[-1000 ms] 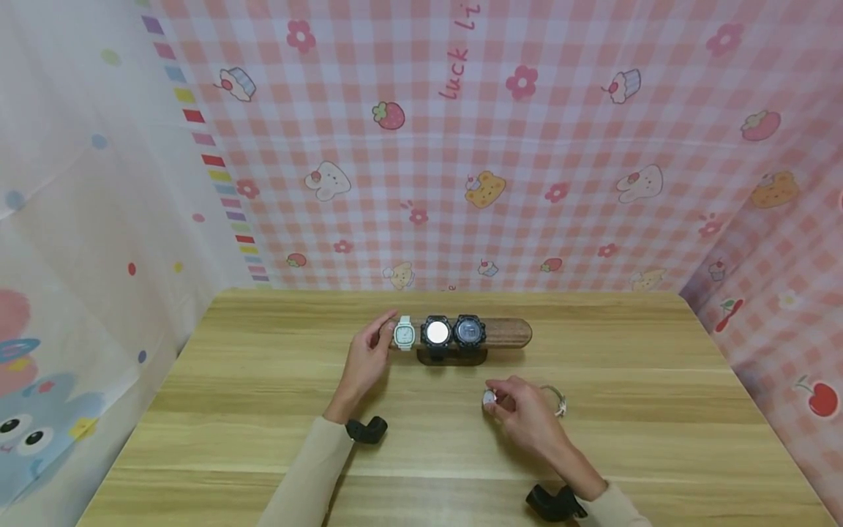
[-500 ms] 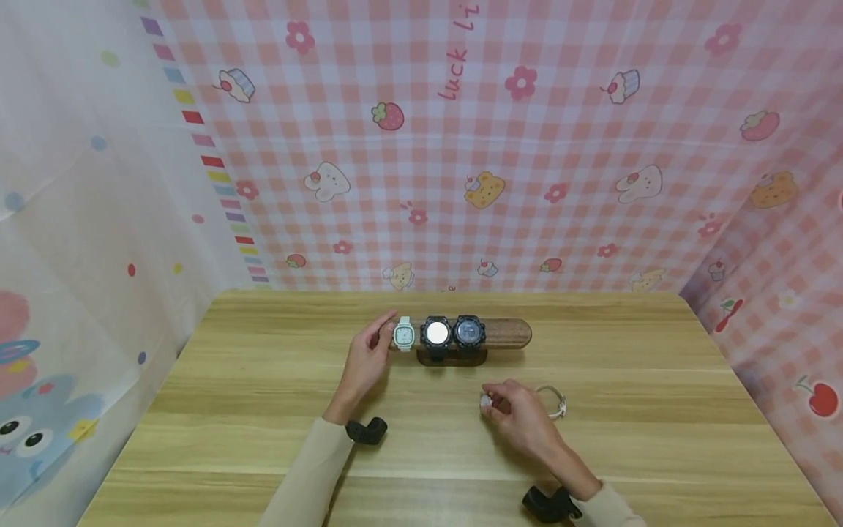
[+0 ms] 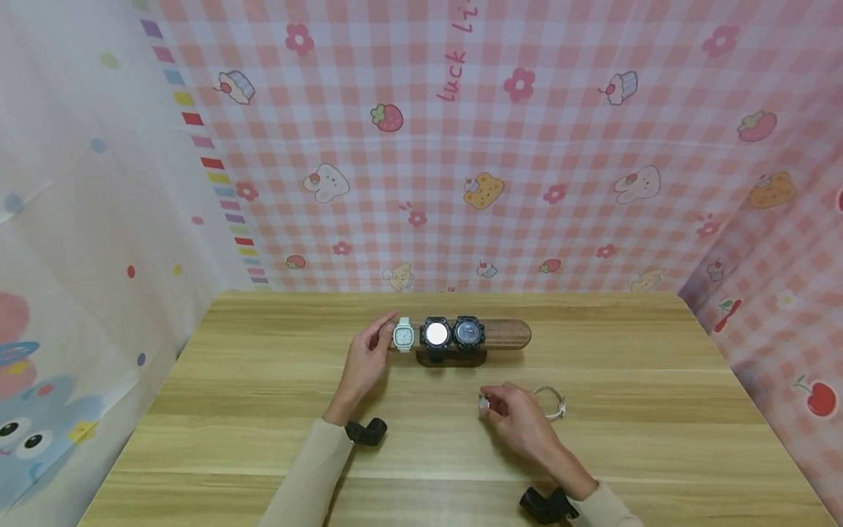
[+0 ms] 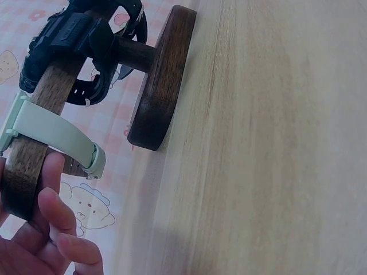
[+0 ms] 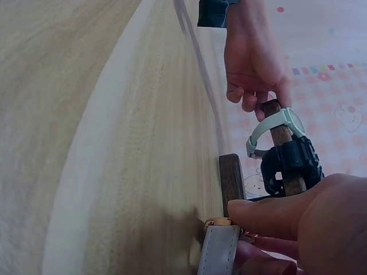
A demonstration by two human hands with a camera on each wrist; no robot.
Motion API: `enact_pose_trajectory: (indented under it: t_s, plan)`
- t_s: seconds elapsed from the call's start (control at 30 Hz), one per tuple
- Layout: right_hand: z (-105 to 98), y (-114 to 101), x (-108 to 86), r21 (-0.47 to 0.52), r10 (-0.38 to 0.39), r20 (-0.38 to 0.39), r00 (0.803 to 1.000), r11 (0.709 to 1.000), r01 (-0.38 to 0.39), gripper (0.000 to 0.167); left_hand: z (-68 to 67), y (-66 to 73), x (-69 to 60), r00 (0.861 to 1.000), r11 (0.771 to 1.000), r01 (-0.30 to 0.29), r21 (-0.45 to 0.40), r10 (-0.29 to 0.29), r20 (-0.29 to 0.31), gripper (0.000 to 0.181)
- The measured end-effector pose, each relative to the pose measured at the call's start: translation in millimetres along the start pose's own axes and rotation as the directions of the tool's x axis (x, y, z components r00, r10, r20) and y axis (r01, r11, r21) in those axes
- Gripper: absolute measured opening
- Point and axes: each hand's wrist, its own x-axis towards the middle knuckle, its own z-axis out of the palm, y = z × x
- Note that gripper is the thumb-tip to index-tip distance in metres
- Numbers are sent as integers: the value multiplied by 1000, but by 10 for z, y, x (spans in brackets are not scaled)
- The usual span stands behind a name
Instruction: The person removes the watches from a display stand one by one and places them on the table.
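Observation:
My left hand [image 3: 367, 360] grips the left end of a wooden watch stand [image 3: 508, 334], fingers and thumb about the bar [image 4: 23, 172]. Beside it on the bar sits a pale mint watch [image 3: 404, 335]. Two black watches follow, one with a bright white face [image 3: 436, 334], one with a dark face [image 3: 468, 331]. In front of the stand, my right hand [image 3: 523, 421] pinches a small wristwatch [image 3: 484, 405] just above the table. The right wrist view shows its white stitched strap [image 5: 219, 252] and rose-gold case [image 5: 218, 222]; fingers hide the rest.
A thin looped band [image 3: 562, 407] with a whitish piece lies on the table [image 3: 632, 439] behind my right hand. The bar's right end carries no watch. A pink checked cloth [image 3: 421, 146] hangs behind the table.
My right hand has shifted slightly left and nearer with the small wristwatch, whose face has turned more edge-on. More of the looped band shows. My left hand and the stand stay put.

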Motion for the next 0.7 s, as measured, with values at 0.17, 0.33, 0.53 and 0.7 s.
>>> enact_pose_trajectory:
  t_s: [0.17,0.33,0.53,0.7]
  plan:
    - [9,1,2,-15,1,-2,1000,1000,-1,28,-3,1,-2,1000,1000,-5,6,5,1,35]
    - [5,-4,2,-26,4,6,1000,1000,-4,29,-4,-1,-1,1000,1000,-9,13,9,1,35]
    - [-16,-31,3,-28,-2,10,1000,1000,2,29,0,-7,0,1000,1000,-8,8,8,1,35]
    - [-23,-41,-2,-23,11,22,1000,1000,-11,30,2,-7,1,1000,1000,-7,0,7,1,35]
